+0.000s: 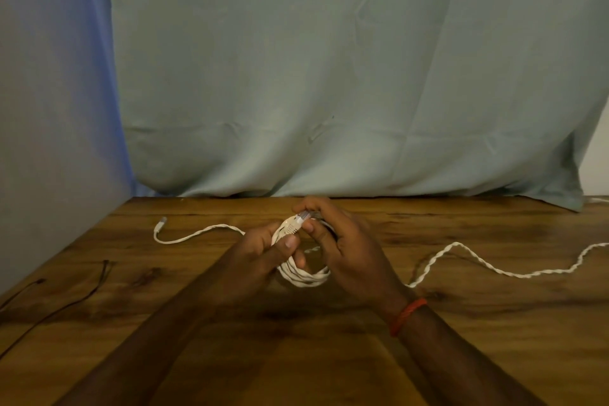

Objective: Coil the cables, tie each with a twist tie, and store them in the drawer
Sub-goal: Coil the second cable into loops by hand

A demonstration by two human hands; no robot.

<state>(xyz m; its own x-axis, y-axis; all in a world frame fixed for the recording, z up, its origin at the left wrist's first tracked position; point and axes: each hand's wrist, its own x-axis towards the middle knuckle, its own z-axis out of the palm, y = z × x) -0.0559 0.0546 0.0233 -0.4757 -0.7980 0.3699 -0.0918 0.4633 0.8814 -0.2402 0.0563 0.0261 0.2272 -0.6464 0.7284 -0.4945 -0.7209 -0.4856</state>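
Observation:
A white cable (304,276) is partly wound into a small coil held just above the wooden table (296,356). My left hand (260,249) grips the coil's left side, thumb on top. My right hand (342,244) pinches the clear plug end (298,220) and holds the coil's right side. A loose twisted length of the same cable (494,269) trails off to the right edge. Another white tail with a plug (161,224) lies to the left. No twist tie or drawer is in view.
A thin dark cable (82,293) lies on the table at the left. A grey-blue cloth (329,76) hangs behind the table's back edge, and a wall (49,109) borders the left side. An orange band (407,315) circles my right wrist.

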